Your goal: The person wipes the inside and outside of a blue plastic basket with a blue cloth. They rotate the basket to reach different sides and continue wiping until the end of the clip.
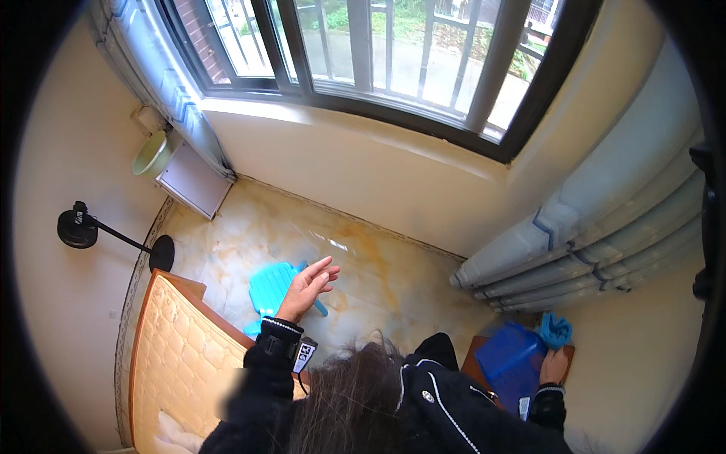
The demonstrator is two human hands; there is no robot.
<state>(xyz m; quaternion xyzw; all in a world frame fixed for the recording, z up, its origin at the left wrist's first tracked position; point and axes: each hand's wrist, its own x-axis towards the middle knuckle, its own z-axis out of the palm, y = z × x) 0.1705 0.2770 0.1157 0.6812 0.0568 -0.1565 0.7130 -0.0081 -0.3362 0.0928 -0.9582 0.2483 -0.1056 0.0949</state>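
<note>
My left hand (306, 289) is raised over the floor with its fingers stretched out and nothing in it. Below it stands a light-blue plastic stool (271, 284), partly covered by the hand and sleeve. Low on the right, my right hand (554, 366) is closed at the side edge of a dark-blue plastic container (508, 363), whose far corner is blurred. A lighter blue cloth (556, 331) lies bunched against the fingertips, at the container's edge. Both are over a brown wooden surface (475, 356). Part of the right hand's grip is hidden.
A bed with a quilted yellow mattress (178, 340) fills the lower left. Behind it stand a black round-based lamp (161, 251) and a white cabinet (195, 180) with a green basin (151, 154). A barred window (408, 53) is ahead; long curtains (590, 242) hang right.
</note>
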